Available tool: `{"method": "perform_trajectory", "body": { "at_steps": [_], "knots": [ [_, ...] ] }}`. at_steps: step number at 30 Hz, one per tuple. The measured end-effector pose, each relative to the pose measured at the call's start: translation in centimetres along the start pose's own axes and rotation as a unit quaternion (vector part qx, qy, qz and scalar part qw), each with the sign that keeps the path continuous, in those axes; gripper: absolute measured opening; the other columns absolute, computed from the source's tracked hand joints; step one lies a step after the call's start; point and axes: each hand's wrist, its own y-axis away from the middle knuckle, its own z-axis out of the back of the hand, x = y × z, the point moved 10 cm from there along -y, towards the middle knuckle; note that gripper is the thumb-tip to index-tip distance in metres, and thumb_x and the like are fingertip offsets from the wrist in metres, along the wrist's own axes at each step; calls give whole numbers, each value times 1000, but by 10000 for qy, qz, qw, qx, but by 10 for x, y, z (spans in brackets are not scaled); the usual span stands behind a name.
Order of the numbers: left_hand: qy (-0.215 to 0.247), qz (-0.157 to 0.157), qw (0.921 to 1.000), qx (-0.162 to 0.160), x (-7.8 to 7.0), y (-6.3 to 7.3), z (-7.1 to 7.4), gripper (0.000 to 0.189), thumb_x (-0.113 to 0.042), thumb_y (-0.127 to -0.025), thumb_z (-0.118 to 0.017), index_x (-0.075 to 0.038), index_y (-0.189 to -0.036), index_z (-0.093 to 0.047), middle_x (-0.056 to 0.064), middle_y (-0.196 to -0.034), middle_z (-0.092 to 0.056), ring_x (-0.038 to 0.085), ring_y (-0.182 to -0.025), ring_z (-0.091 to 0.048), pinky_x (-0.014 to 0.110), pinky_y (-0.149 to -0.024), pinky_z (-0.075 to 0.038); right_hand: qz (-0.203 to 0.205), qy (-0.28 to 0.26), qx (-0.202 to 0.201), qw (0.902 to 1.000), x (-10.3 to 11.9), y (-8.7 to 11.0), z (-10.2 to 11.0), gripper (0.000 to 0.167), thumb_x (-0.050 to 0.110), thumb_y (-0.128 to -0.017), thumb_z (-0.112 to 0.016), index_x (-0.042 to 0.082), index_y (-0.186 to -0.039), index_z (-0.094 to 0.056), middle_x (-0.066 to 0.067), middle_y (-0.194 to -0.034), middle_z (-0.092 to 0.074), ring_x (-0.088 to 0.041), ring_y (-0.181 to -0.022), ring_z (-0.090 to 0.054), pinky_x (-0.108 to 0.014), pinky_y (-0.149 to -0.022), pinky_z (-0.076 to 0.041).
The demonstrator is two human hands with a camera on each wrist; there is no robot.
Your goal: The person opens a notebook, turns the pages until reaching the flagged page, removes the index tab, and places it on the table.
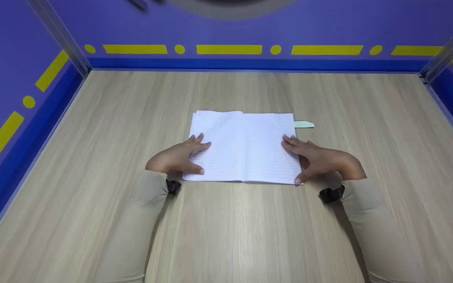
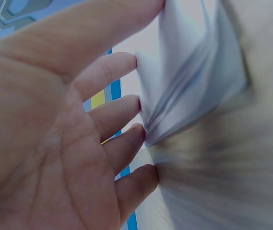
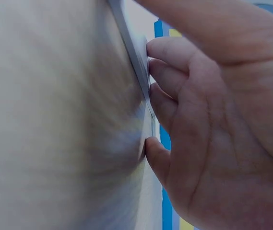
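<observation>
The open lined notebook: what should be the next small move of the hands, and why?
Perhaps the left hand should gently smooth the left page: the left wrist view shows creases in it beside the fingertips, while the right hand rests at the right page's outer edge.

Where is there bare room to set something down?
Bare table lies between the open notebook and the back wall, and between the two sleeves. It is crowded at the notebook's outer edges: left hand on one, right hand and pale green tab at the other.
</observation>
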Motion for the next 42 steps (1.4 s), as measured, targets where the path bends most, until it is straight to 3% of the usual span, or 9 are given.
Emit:
{"method": "perform_trajectory", "body": {
  "at_steps": [8,26,32,42],
  "knots": [
    [39,-91,9999,32,-2,0,1,88,-21,-78,-78,-8,-150,-29,13,-161,-3,33,-149,4,50,-120,-6,-41,27,-50,10000,0,1,0,115,32,-69,-84,3,-153,-11,-15,-162,4,-35,-149,7,-57,-117,6],
    [73,74,9999,-3,0,0,0,87,-19,-79,-78,-12,-151,-29,9,-162,-4,29,-150,4,48,-121,-6,-13,240,-194,9995,5,-1,3,99,37,-81,-75,2,-152,-17,-16,-162,-4,-37,-149,2,-60,-116,2],
    [42,-20,10000,9,-3,-1,1,88,-20,-78,-79,-7,-150,-29,14,-161,-4,34,-149,3,50,-120,-6,2,241,-311,9992,7,-1,5,96,36,-80,-76,2,-151,-21,-16,-161,-7,-37,-149,-1,-61,-116,0],
    [-29,112,9999,-8,-3,-1,1,87,-19,-80,-78,-9,-151,-29,13,-162,-5,32,-150,2,48,-121,-8,-49,338,-470,9983,6,-3,7,92,36,-82,-74,1,-150,-24,-17,-161,-11,-37,-148,-4,-60,-116,-3]
  ]
}}
